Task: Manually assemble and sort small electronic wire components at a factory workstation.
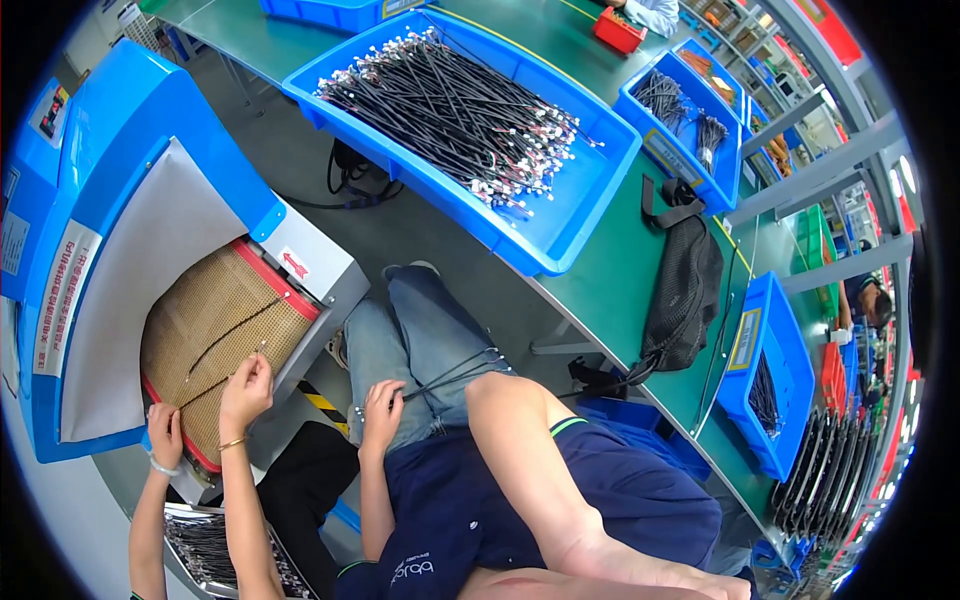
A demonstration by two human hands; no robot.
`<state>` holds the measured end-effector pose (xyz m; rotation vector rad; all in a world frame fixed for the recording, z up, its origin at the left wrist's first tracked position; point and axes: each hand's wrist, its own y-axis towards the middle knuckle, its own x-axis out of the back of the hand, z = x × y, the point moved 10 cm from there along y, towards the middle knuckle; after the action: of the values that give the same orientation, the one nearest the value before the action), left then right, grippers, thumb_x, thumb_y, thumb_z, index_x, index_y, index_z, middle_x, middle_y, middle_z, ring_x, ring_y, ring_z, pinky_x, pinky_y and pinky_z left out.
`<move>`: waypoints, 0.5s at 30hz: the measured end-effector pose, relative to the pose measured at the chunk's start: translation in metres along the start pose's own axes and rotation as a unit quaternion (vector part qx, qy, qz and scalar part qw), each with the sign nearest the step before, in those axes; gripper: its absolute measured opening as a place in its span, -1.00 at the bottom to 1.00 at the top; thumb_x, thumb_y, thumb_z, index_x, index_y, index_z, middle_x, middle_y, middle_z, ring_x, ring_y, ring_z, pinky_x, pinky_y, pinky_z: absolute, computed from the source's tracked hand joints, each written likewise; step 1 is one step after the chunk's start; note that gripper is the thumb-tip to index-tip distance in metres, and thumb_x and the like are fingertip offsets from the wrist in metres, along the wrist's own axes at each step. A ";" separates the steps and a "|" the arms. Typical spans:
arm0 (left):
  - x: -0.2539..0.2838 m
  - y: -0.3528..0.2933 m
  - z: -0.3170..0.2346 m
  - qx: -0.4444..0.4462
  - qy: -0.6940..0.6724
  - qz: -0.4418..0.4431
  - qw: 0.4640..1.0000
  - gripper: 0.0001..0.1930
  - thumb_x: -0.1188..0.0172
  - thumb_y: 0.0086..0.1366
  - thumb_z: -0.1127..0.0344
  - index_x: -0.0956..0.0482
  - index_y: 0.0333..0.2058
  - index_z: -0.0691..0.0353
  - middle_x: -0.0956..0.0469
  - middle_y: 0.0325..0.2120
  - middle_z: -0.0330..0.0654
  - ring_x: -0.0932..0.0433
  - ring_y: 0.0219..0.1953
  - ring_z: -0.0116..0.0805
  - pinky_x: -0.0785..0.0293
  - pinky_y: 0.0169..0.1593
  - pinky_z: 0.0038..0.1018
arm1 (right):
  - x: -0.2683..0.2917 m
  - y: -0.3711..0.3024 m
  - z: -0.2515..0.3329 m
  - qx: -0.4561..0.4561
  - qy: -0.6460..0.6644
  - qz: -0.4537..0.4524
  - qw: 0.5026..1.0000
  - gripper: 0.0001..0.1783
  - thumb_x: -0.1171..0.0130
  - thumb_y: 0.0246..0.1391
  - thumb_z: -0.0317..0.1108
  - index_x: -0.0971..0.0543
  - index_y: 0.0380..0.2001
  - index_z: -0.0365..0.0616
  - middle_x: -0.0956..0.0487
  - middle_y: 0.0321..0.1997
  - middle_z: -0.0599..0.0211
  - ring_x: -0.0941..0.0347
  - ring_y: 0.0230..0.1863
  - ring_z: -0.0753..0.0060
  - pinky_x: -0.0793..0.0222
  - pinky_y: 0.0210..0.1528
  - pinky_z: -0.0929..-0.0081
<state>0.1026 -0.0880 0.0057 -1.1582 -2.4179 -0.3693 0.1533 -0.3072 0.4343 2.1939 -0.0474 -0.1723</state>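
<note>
My left hand (381,408) rests on my jeans-clad lap (400,340), shut on a thin bundle of black cables (455,370) that runs right across my thigh. My right arm is bent, elbow (492,392) forward over the lap. Its bare forearm (570,500) comes back toward the camera, and its hand is cut off at the lower edge. I wear a dark blue short-sleeved shirt (640,500).
To the left, a co-worker's two hands (245,390) (165,435) lay a black cable on the mesh belt (220,330) of a blue machine (120,150). A tray of cables (195,550) sits below them. The green bench (620,290) carries a blue bin of cables (560,225), a black mesh bag (685,290) and more bins (775,370).
</note>
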 end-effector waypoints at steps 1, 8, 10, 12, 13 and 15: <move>0.000 0.001 0.000 -0.002 0.001 0.000 1.000 -0.83 -0.08 0.18 0.46 -0.53 -0.23 0.25 -0.50 -0.23 -0.07 -0.45 -0.14 -0.07 -0.35 -0.06 -0.30 | 0.000 -0.003 0.002 0.004 -0.004 -0.001 1.000 -0.82 -0.11 0.03 -0.45 -0.48 -0.26 -0.24 -0.42 -0.14 0.24 -0.34 -0.14 0.40 -0.31 -0.20 0.45; -0.001 -0.004 0.007 -0.002 0.012 0.011 1.000 -0.84 -0.08 0.18 0.45 -0.53 -0.24 0.25 -0.50 -0.23 -0.08 -0.44 -0.15 -0.08 -0.35 -0.06 -0.31 | 0.003 -0.025 0.006 0.019 -0.042 -0.015 0.999 -0.85 -0.12 0.03 -0.44 -0.46 -0.30 -0.22 -0.40 -0.22 0.33 -0.30 -0.29 0.52 -0.29 -0.29 0.53; -0.004 -0.006 0.013 0.002 0.014 0.015 1.000 -0.84 -0.09 0.18 0.44 -0.53 -0.24 0.25 -0.50 -0.23 -0.09 -0.44 -0.14 -0.08 -0.35 -0.06 -0.31 | 0.005 -0.034 0.007 0.017 -0.054 -0.024 0.998 -0.85 -0.12 0.03 -0.44 -0.45 -0.31 -0.22 -0.40 -0.25 0.35 -0.28 -0.33 0.55 -0.28 -0.31 0.55; -0.006 -0.007 0.024 0.014 0.014 0.019 1.000 -0.84 -0.10 0.18 0.43 -0.53 -0.23 0.24 -0.50 -0.23 -0.09 -0.44 -0.14 -0.08 -0.34 -0.05 -0.30 | 0.009 -0.047 0.011 0.008 -0.068 -0.038 0.997 -0.86 -0.12 0.03 -0.43 -0.45 -0.32 -0.22 -0.39 -0.27 0.38 -0.27 -0.38 0.58 -0.27 -0.34 0.57; -0.008 -0.007 0.030 0.015 0.015 0.023 0.999 -0.84 -0.11 0.20 0.41 -0.53 -0.23 0.25 -0.50 -0.22 -0.08 -0.44 -0.12 -0.07 -0.34 -0.05 -0.32 | 0.012 -0.056 0.014 0.000 -0.074 -0.047 0.996 -0.86 -0.12 0.03 -0.43 -0.45 -0.32 -0.22 -0.39 -0.28 0.39 -0.27 -0.40 0.60 -0.27 -0.35 0.58; -0.012 -0.007 0.041 0.012 0.021 0.022 0.999 -0.83 -0.14 0.20 0.36 -0.53 -0.23 0.25 -0.49 -0.20 -0.07 -0.44 -0.10 -0.07 -0.33 -0.02 -0.32 | 0.010 -0.075 0.020 -0.019 -0.084 -0.065 0.994 -0.86 -0.12 0.03 -0.43 -0.44 -0.33 -0.21 -0.38 -0.31 0.41 -0.25 -0.44 0.63 -0.26 -0.37 0.60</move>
<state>0.0927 -0.0832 -0.0363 -1.1802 -2.3491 -0.3474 0.1579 -0.2803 0.3611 2.1400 0.0044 -0.4274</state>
